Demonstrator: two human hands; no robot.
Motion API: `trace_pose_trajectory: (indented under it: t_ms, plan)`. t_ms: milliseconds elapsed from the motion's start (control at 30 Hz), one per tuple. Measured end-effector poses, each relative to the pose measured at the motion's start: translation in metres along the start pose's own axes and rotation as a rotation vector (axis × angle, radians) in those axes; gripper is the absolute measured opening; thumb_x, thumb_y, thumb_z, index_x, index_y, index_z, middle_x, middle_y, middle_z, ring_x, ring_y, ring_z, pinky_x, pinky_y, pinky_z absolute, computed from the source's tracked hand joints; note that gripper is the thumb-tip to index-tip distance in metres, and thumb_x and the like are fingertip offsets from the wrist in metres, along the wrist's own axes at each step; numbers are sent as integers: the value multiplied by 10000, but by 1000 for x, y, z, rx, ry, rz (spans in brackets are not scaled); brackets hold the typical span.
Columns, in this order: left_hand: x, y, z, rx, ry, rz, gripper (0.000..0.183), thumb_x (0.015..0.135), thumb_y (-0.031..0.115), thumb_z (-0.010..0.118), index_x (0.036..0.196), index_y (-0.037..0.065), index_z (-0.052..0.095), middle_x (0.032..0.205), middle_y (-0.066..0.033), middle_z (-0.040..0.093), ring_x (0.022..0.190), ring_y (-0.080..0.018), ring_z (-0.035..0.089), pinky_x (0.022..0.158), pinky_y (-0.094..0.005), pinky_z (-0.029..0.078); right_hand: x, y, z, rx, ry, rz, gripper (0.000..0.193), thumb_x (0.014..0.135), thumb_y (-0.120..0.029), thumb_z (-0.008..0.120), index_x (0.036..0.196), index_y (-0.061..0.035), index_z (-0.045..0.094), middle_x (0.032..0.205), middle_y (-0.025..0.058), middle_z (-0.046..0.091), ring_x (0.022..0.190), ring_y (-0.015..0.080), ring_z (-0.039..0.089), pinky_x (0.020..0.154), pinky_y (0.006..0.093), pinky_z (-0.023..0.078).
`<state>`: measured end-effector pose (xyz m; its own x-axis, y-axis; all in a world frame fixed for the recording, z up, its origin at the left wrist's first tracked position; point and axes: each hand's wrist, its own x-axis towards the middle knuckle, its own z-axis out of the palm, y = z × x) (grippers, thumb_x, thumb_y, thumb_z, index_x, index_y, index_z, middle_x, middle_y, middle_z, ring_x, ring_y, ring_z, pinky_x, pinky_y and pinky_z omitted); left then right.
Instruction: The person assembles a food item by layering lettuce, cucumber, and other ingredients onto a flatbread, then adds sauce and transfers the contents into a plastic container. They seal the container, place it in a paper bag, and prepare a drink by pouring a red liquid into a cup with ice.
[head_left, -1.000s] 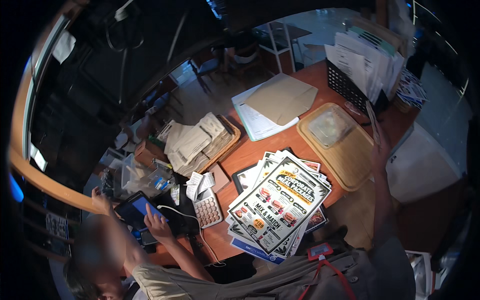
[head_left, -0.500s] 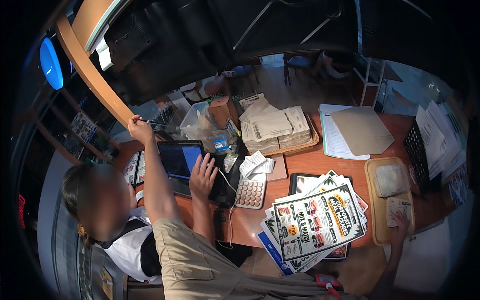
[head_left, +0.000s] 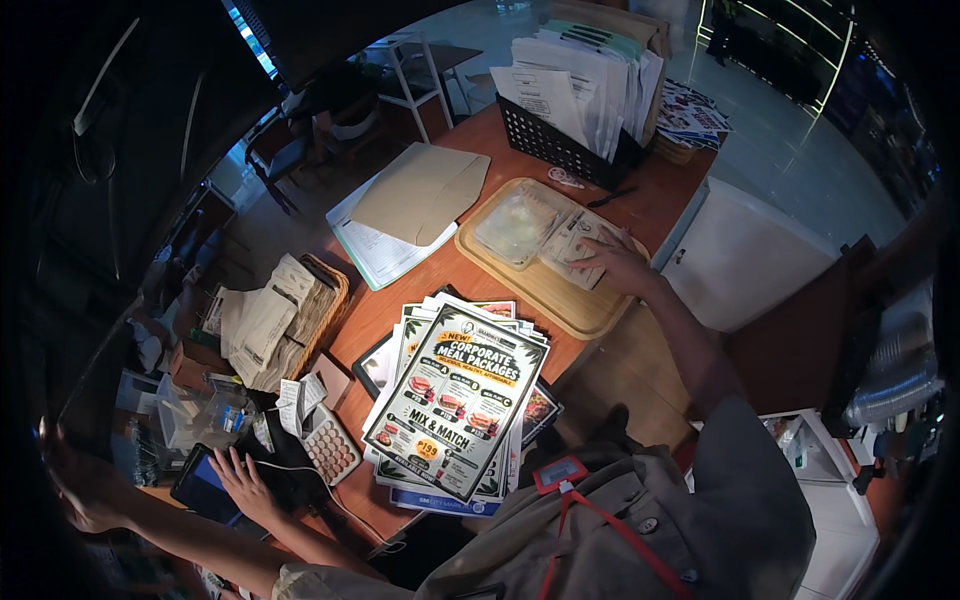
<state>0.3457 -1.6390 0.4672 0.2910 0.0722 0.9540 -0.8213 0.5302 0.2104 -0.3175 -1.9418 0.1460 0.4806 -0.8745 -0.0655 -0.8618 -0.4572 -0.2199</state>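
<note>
My right hand (head_left: 612,258) lies with its fingers spread on a flat brown printed paper packet (head_left: 572,245) in a tan wooden tray (head_left: 572,312). Beside that packet, in the same tray, sits a clear plastic-wrapped pack (head_left: 512,226). My left hand (head_left: 85,492) is at the far left, arm stretched out; its fingers blur into the dark rim, so any grip is unclear. Another person's hand (head_left: 243,487) lies with fingers spread beside a dark tablet (head_left: 205,484), near my left forearm.
A fanned pile of printed menu sheets (head_left: 455,400) covers the near table edge. Around it are a calculator (head_left: 330,448), receipts (head_left: 300,400), a wicker basket (head_left: 335,305) of brown paper napkins, a brown envelope (head_left: 420,195) and a black file holder (head_left: 560,145) full of papers.
My view has swung right, bringing the tray nearer the middle and the tablet to the lower left. My right hand stays on the packet; my left arm remains stretched out.
</note>
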Motion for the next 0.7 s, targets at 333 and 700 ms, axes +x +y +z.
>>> trace_pose_trajectory:
  t_ms: [333,700]
  plan:
    - [-241,167,338,-698,-938,88,85,830,-61,613,890,-13,649,912,-129,683,850,-265,692,735,-328,560,-59,-5,14,282,535,101,638,795,108,497,1321,-219,651,1478,118,509,1461,355,342,1216,495,243]
    - [-493,146,419,-493,-1428,485,236,779,55,635,1009,69,684,1080,-101,685,995,-276,670,797,-392,581,-331,-28,189,890,506,817,359,840,25,532,1146,-26,713,1055,172,740,989,250,720,887,352,559]
